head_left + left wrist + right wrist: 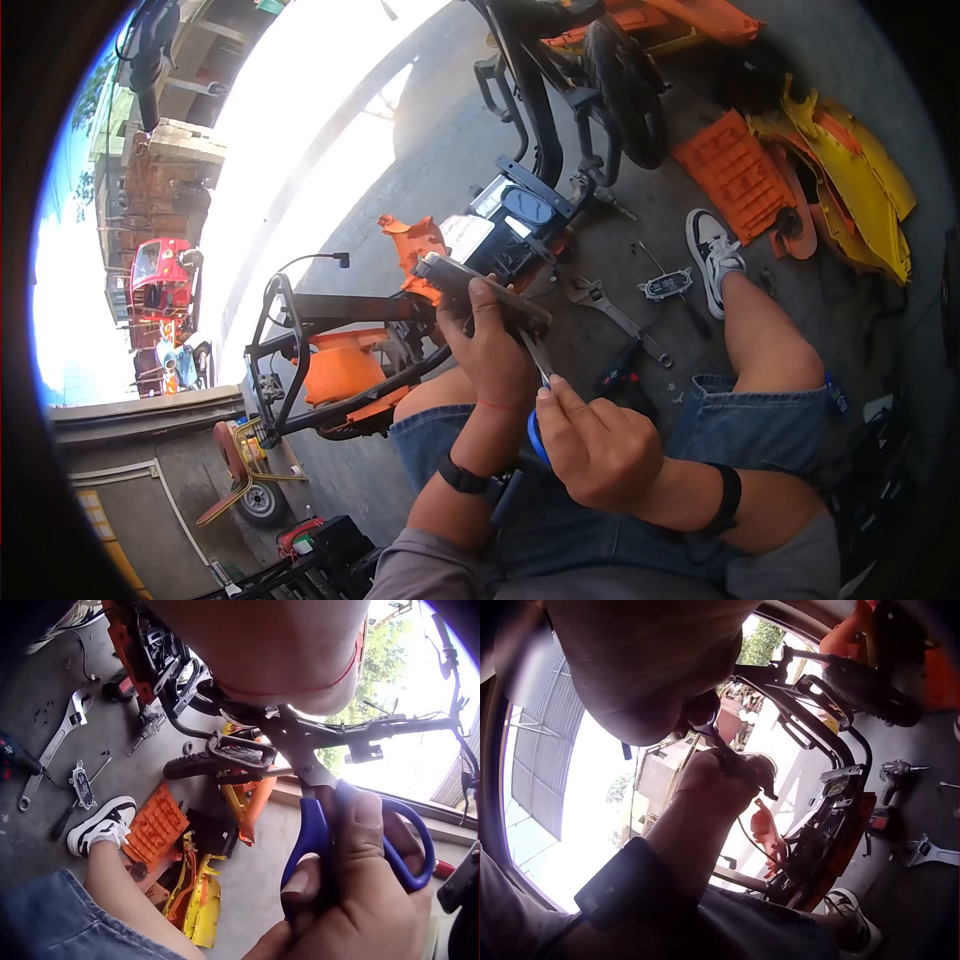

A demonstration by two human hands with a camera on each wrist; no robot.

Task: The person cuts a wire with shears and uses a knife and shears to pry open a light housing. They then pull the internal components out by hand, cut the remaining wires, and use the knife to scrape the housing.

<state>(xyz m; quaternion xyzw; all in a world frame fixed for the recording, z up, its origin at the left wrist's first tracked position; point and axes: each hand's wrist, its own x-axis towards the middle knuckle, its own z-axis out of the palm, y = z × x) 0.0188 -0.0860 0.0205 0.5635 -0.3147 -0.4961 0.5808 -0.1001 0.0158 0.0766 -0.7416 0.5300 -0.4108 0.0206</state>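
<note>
My left hand [490, 345] grips a dark, flat, oblong part [485, 287], thumb on its near face. Blue-handled scissors [313, 834] are in my right hand [605, 450], with fingers and thumb around the handles. Their metal blades [538, 356] point up to the lower end of the part; whether they touch it is unclear. The left wrist view has the right hand [367, 900] at the handles, while the blade tips are hidden behind the left hand [277, 652]. In the right wrist view the part [751, 771] is dark beside the left hand [712, 784].
A stripped motorbike frame [530, 100] stands ahead. On the floor lie an adjustable wrench [625, 325], a small oval part [667, 285], a power drill [889, 802], an orange panel [733, 177] and yellow panels [865, 195]. A shoe [712, 255] rests near them.
</note>
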